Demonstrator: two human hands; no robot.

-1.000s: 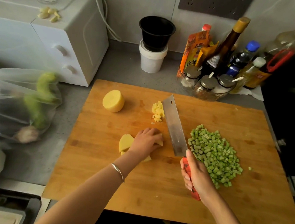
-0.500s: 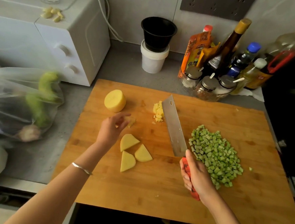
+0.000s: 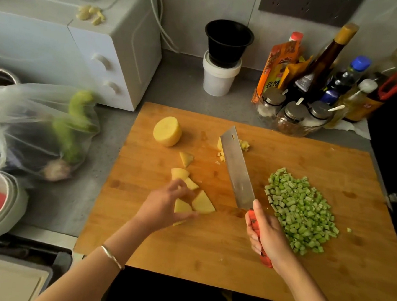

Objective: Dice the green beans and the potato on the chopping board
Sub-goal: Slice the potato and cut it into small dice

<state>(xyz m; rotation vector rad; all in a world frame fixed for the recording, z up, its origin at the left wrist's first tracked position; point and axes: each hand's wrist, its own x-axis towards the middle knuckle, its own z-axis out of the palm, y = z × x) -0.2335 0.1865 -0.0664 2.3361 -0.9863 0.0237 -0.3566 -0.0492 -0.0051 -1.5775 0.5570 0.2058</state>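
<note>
Left grip (image 3: 162, 207) has dropped back to pinch a potato wedge (image 3: 181, 206); right grip (image 3: 266, 236) clasps cleaver (image 3: 238, 172).

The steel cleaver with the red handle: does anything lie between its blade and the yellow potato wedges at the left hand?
Nothing visible does. Only bare wooden chopping board separates the steel cleaver from the yellow potato wedges. The small pile of potato dice sits at the blade's far tip, aside.

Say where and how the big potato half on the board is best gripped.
Likely across its rounded sides, fingers and thumb coming down from above: the potato half sits apart on the chopping board, free all round, with the left hand nearest.
</note>
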